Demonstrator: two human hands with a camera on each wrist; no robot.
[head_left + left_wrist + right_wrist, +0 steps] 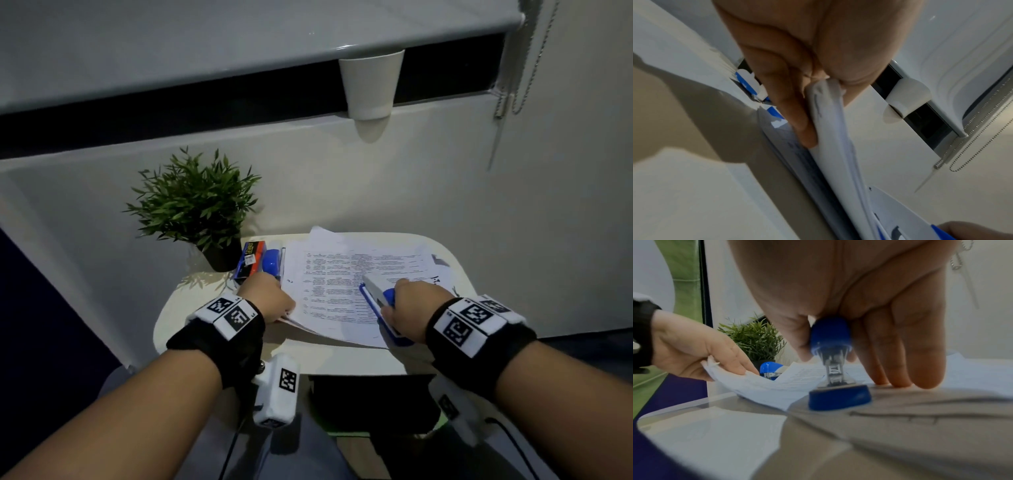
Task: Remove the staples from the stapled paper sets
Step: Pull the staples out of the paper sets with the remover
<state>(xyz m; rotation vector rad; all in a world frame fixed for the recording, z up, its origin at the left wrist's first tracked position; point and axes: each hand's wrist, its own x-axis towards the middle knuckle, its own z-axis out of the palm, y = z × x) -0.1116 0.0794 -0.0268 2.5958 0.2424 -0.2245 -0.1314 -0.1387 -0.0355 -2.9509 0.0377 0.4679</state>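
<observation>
A stapled paper set (335, 294) with printed tables lies on the small white table (359, 359). My left hand (267, 301) pinches its near left corner between thumb and fingers and lifts it slightly; the left wrist view shows the bent paper corner (826, 104) in that pinch. My right hand (414, 308) grips the rear of a blue and white stapler (376, 298) whose base stands on the sheets' right side. In the right wrist view the stapler (834, 366) shows its blue cap and metal hinge, and my other fingertips (900, 382) touch the paper.
A second blue stapler (272, 262) and an orange-blue staple box (250, 262) lie at the table's back left, beside a potted plant (198, 202). More loose sheets (442, 270) spread at the right. A white cup (370, 85) hangs on the wall above.
</observation>
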